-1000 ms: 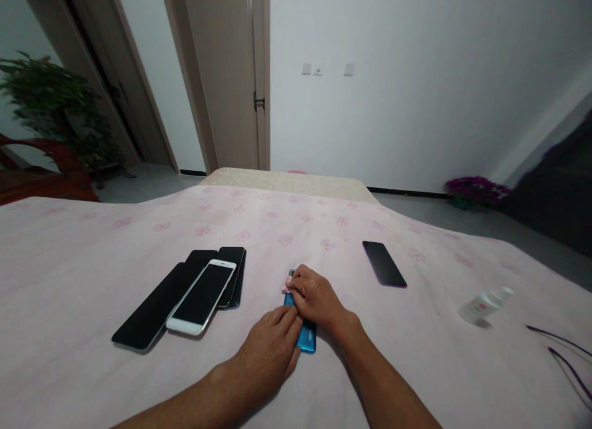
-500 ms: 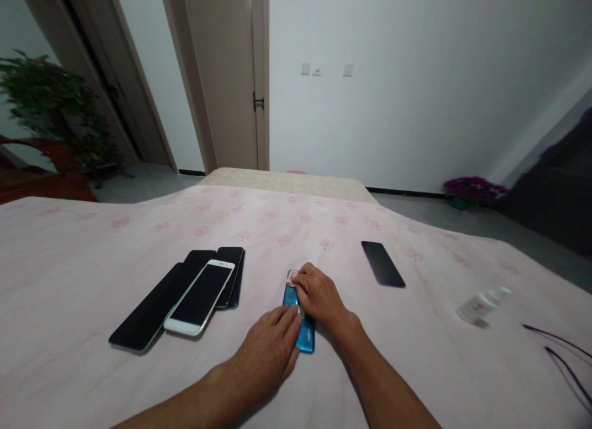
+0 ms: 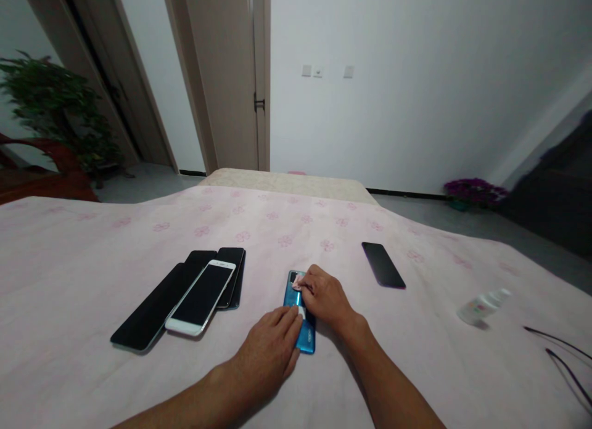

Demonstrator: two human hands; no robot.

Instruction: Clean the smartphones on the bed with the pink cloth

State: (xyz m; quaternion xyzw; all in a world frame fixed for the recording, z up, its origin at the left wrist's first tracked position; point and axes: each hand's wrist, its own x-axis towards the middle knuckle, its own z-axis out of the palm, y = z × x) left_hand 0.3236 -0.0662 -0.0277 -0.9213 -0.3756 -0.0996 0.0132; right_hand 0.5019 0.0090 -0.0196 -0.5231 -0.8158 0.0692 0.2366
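Note:
A blue phone (image 3: 306, 339) lies back up on the pink flowered cloth, its camera block at the far end. My left hand (image 3: 271, 343) rests on its left side, fingers together, pressing the phone against the cloth. Between the fingers of my right hand (image 3: 324, 294) is a small pinkish wipe (image 3: 297, 282), touching the back of the phone beside the camera block. A small whitish patch shows by my left fingertips; I cannot make out what it is.
Several dark phones and a white-framed phone (image 3: 201, 298) overlap at left. A black phone (image 3: 383, 265) lies at right, beyond it a clear bottle (image 3: 483, 307) on its side and dark cables (image 3: 559, 338) near the right edge.
My right hand has moved slightly right with the wipe, uncovering the camera block at the phone's top left corner. My left hand stays in place.

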